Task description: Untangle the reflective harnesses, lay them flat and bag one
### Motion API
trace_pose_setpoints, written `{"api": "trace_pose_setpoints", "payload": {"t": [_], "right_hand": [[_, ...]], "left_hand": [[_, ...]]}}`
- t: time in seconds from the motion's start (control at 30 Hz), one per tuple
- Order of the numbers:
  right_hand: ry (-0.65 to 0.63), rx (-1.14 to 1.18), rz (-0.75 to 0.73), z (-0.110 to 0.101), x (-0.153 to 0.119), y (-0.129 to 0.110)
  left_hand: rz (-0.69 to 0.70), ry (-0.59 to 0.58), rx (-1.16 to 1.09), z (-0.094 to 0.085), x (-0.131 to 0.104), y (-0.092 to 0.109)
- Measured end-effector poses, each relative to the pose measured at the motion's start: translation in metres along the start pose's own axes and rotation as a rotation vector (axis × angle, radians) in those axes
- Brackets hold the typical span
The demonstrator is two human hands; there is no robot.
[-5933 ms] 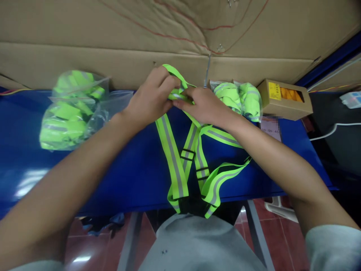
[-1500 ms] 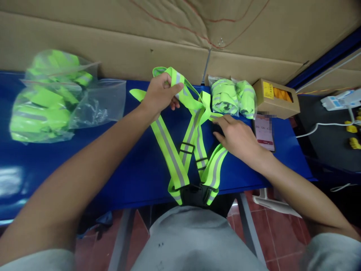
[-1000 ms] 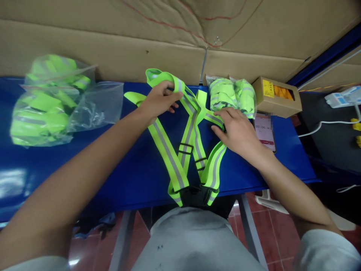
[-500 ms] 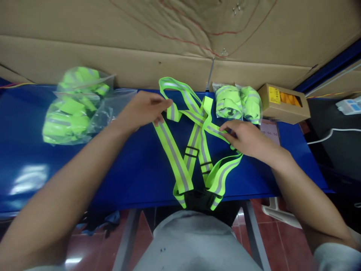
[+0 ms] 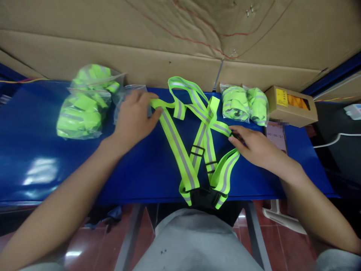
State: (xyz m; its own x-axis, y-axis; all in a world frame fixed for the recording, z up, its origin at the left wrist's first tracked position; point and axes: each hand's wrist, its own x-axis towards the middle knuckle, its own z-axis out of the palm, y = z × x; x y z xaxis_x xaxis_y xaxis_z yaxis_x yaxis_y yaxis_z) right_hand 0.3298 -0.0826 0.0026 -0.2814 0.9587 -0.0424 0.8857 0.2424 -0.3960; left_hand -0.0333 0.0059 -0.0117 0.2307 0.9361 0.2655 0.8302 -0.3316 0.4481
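Leaving the upper loop (image 5: 194, 96) is what the left hand (image 5: 134, 116) has just been doing: moments ago it was holding that loop up, and now it is reaching around the left bend of the fluorescent harness (image 5: 177, 143), slightly blurred. Thumb and fingers are lying on either side of the band there, though whether they are closing firmly on it one cannot tell. The right hand (image 5: 255, 148) is pinching the opposite strap between thumb and fingertips, partly covering something black within its curl. The harness is lying across the blue table (image 5: 135, 173), its crossing straps spreading between the two hands and its loop appearing to rest there rather than hanging from a hand, so its layout is now showing more openly. Two black sliders (image 5: 197, 150) are sitting on the inner straps, while a black buckle (image 5: 201, 196) is crowding the near edge, close against the person's shirt (image 5: 194, 241). Around it, bagged green bundles (image 5: 80, 116) are standing to the left, with a flat clear bag (image 5: 135, 88) running partly behind the left hand. Wrapped rolls (image 5: 236, 103), a carton (image 5: 291, 113) and a phone (image 5: 276, 135) are taking up the right side, the phone lying just beyond the right hand.
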Motion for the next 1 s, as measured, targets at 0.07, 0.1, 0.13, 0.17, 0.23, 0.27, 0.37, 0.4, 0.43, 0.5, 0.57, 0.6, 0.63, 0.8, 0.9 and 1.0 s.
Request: {"api": "trace_pose_setpoints", "payload": {"t": [0.07,0.1,0.13,0.17,0.23,0.27,0.37,0.4,0.43,0.5,0.57,0.6,0.63,0.8,0.9,1.0], "right_hand": [[-0.081,0.122,-0.041,0.005,0.016,-0.007],[-0.118,0.183,-0.060,0.007,0.025,-0.010],[-0.138,0.234,-0.079,0.010,0.033,-0.012],[-0.142,0.272,-0.095,0.013,0.041,-0.013],[-0.112,0.305,-0.114,0.021,0.051,-0.014],[-0.084,0.294,-0.115,0.025,0.054,-0.014],[-0.009,0.186,-0.110,0.030,0.056,-0.015],[0.014,0.134,-0.107,0.028,0.056,-0.017],[0.043,0.077,-0.103,0.025,0.057,-0.019],[0.134,-0.044,-0.096,0.016,0.064,-0.028],[0.249,-0.146,-0.107,0.007,0.079,-0.040],[0.280,-0.177,-0.133,0.005,0.089,-0.046],[0.283,-0.200,-0.174,0.004,0.101,-0.052],[0.009,-0.356,-0.283,0.017,0.148,-0.059],[0.033,-0.340,-0.195,0.022,0.153,-0.053],[0.113,-0.316,-0.115,0.023,0.149,-0.051]], "left_hand": [[0.032,-0.125,0.062,0.012,0.016,0.004],[0.032,-0.160,0.096,0.016,0.021,0.008],[0.026,-0.169,0.120,0.019,0.025,0.012],[0.014,-0.154,0.126,0.020,0.027,0.016],[-0.002,-0.097,0.085,0.017,0.026,0.023],[0.000,-0.069,0.060,0.014,0.024,0.026],[0.029,-0.027,0.084,0.003,0.016,0.029],[0.042,-0.022,0.112,0.000,0.014,0.028],[0.055,-0.015,0.134,-0.001,0.013,0.028],[0.072,0.016,0.127,0.002,0.017,0.026],[0.066,0.040,0.055,0.009,0.027,0.025],[0.049,0.027,0.018,0.014,0.034,0.025],[0.022,-0.002,-0.012,0.018,0.041,0.025],[-0.105,-0.105,-0.064,0.023,0.064,0.024],[-0.121,-0.016,-0.048,0.016,0.068,0.015],[-0.101,0.094,0.031,0.016,0.072,0.005]]}}
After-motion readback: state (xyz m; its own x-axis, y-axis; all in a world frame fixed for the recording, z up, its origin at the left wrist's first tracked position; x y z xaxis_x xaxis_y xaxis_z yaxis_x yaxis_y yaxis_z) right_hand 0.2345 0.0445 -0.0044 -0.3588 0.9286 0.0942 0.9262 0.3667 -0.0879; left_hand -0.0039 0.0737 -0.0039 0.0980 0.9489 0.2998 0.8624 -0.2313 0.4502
